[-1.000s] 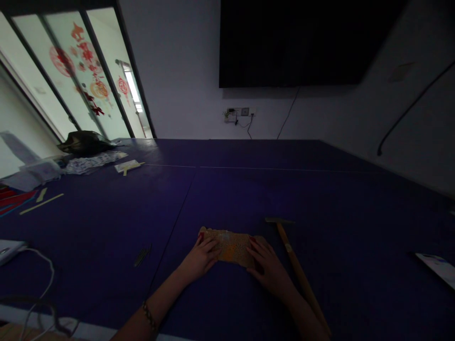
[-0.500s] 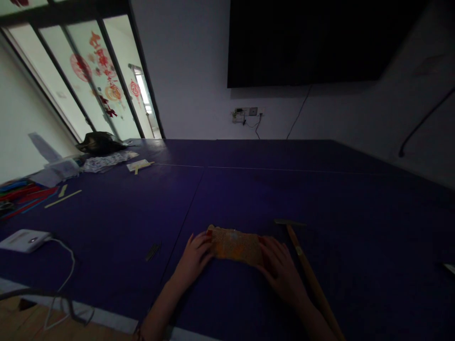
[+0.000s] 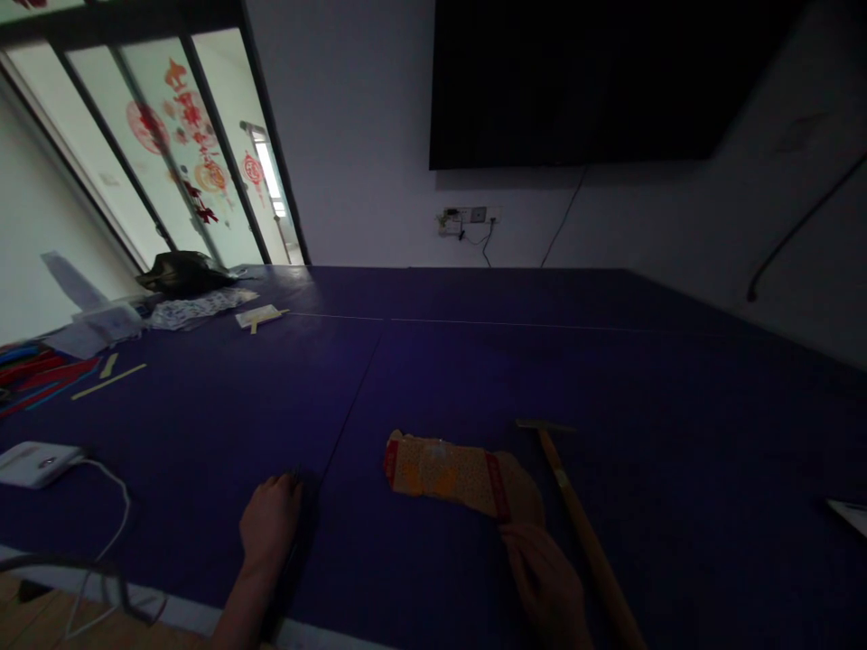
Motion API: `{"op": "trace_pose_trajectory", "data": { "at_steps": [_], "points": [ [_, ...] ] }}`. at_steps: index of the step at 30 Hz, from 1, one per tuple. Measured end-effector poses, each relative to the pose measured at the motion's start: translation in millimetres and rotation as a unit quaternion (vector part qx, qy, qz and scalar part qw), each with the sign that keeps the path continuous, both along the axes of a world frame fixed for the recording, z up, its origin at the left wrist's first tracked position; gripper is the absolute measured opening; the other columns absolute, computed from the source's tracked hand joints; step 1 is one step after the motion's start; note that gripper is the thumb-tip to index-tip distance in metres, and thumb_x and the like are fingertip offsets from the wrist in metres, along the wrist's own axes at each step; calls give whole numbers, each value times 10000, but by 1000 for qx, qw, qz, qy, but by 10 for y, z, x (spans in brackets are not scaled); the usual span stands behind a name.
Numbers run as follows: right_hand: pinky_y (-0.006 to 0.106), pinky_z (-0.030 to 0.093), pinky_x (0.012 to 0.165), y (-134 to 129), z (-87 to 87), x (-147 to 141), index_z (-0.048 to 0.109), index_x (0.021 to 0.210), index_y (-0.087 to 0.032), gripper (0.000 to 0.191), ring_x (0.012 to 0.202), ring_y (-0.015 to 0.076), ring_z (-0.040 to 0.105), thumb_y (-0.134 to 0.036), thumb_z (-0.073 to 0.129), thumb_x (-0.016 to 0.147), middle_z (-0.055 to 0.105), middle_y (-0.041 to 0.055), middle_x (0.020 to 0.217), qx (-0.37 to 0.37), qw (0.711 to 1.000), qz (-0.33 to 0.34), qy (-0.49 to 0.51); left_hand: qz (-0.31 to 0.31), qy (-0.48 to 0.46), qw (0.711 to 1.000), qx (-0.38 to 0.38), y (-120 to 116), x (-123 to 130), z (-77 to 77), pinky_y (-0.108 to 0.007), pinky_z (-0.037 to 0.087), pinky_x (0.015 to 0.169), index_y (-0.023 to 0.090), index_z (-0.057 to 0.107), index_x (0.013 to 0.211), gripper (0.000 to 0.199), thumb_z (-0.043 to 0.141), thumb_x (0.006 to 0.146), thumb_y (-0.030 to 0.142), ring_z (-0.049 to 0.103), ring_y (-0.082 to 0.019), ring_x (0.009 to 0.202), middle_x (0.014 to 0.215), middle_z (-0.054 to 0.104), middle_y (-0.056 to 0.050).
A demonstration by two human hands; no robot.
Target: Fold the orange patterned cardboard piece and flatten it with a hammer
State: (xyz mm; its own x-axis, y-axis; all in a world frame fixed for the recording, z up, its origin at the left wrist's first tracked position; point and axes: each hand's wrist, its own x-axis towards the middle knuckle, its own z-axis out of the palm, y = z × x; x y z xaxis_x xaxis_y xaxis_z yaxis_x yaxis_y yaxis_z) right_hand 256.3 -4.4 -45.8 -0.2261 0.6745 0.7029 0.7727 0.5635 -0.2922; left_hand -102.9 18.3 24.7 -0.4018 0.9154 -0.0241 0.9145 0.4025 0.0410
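A flat tan speckled piece, shaped like an insole, lies on the table with orange patches and a red band towards each end. At its right end, my right hand pinches the lower edge between thumb and fingers. My left hand is off to the left, its fingers curled closed over the spot of the small bundle of thin dark nails. Only dark tips show by the fingertips; the rest is hidden under the hand. Right of the tan piece lies a hammer with a wooden handle and a thin metal head.
The dark purple tabletop has seams across it. On the left are a white power bank with a cable, red and blue strips, and a black bag. A white-edged object is at the far right.
My left hand has let go of the tan piece and moved left and down onto the nails. The right hand has slid down to the piece's lower right edge, uncovering its right end.
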Motion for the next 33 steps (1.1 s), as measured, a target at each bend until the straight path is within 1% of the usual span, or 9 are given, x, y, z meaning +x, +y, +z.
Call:
{"op": "trace_pose_trajectory", "data": {
  "at_steps": [8, 15, 18, 20, 22, 26, 28, 30, 33],
  "points": [
    [345, 539, 684, -18, 23, -37, 614, 838, -187, 181, 747, 188, 640, -202, 434, 827, 687, 59, 779, 6, 1000, -14, 1, -10, 37, 999, -28, 73, 7, 71, -279, 420, 623, 151, 647, 783, 319, 338, 801, 230, 601, -227, 788, 873, 645, -121],
    [339, 540, 684, -24, 46, -62, 611, 823, -186, 183, 739, 178, 635, -198, 428, 831, 682, 55, 763, -16, 1000, -6, 12, -20, 30, 997, -73, 198, -37, 106, -274, 424, 629, 135, 631, 741, 227, 412, 736, 192, 609, -236, 799, 859, 651, -140],
    [337, 537, 697, -15, 50, -56, 616, 820, -190, 187, 748, 178, 634, -207, 430, 830, 681, 55, 773, -8, 1000, -14, 21, -26, -20, 998, -51, 265, -30, 117, -256, 419, 627, 145, 616, 736, 182, 452, 711, 218, 609, -228, 807, 859, 655, -125],
    [344, 532, 718, 12, 64, -32, 619, 839, -194, 192, 778, 185, 632, -222, 429, 832, 679, 61, 806, -14, 999, -26, 19, -52, -105, 993, -7, 311, 60, 132, -235, 416, 634, 157, 603, 752, 169, 457, 709, 228, 609, -197, 783, 830, 658, -89],
    [362, 524, 747, 65, 95, 1, 616, 877, -191, 203, 827, 200, 622, -236, 423, 835, 674, 71, 855, -29, 998, -47, 10, -100, -220, 969, 53, 356, 238, 132, -219, 418, 651, 167, 586, 765, 157, 450, 706, 219, 601, -162, 747, 787, 651, -45],
    [414, 472, 840, 252, 204, 29, 581, 998, -184, 244, 980, 227, 561, -231, 404, 836, 638, 89, 991, -74, 995, -61, -23, -218, -396, 879, 149, 441, 786, 47, -232, 432, 655, 161, 536, 727, 102, 445, 696, 192, 565, -143, 694, 732, 610, -24],
    [437, 424, 894, 363, 255, 2, 542, 1079, -186, 288, 1080, 236, 491, -234, 427, 819, 591, 87, 1099, -103, 992, -36, -57, -280, -419, 847, 170, 486, 1075, -27, -253, 432, 677, 167, 514, 721, 76, 439, 707, 177, 550, -148, 716, 743, 598, -25],
    [484, 368, 927, 456, 277, -46, 505, 1142, -209, 356, 1157, 261, 407, -250, 471, 789, 529, 73, 1198, -132, 986, -18, -102, -353, -416, 819, 177, 536, 1312, -106, -278, 419, 752, 172, 497, 737, 58, 441, 721, 166, 535, -159, 815, 833, 595, -43],
    [548, 310, 920, 536, 239, -114, 495, 1162, -257, 408, 1206, 309, 319, -263, 516, 754, 470, 48, 1268, -175, 973, -32, -149, -408, -398, 807, 152, 616, 1513, -233, -290, 415, 763, 175, 468, 760, 54, 417, 750, 161, 527, -160, 820, 841, 575, -53]
  ]
}}
